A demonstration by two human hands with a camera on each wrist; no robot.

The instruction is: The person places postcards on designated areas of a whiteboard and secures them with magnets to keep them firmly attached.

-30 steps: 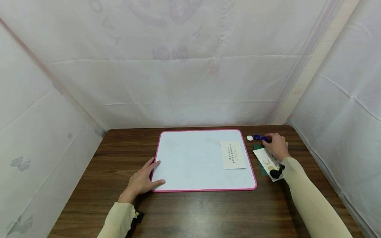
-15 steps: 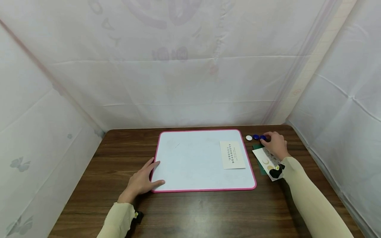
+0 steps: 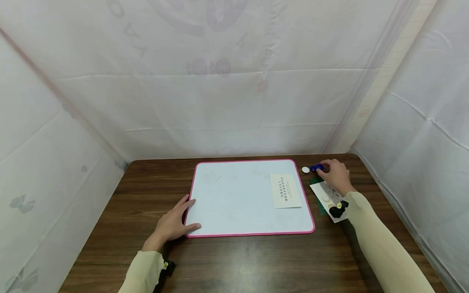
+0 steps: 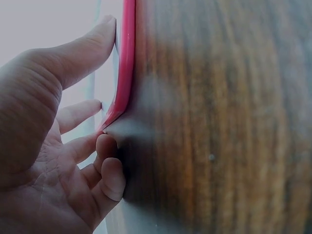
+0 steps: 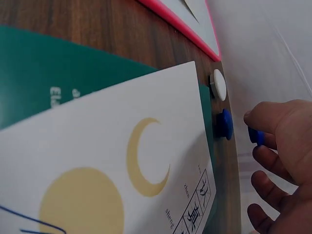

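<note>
In the head view my left hand (image 3: pixel 172 224) lies at the near left corner of a pink-framed whiteboard (image 3: pixel 234 199), thumb and forefinger spread over its edge. The left wrist view shows the thumb (image 4: pixel 90 48) on the board, other fingertips along the frame and tabletop. My right hand (image 3: pixel 337 177) pinches a round blue magnet (image 5: pixel 256 136) between thumb and fingers, apart from the table. A second blue magnet (image 5: pixel 224 124) and a white magnet (image 5: pixel 219 85) stand beside it. A cream printed card (image 3: pixel 286 191) lies on the board's right part.
Under my right wrist, a white card with a yellow moon (image 5: pixel 122 131) overlaps a green card (image 5: pixel 44 73) on the brown wooden table (image 3: pixel 242 260). White cloth walls (image 3: pixel 234 101) close off the back and both sides.
My right hand has shifted slightly left and back with the blue magnet, closer to the other blue one. The left hand keeps its place on the whiteboard.
</note>
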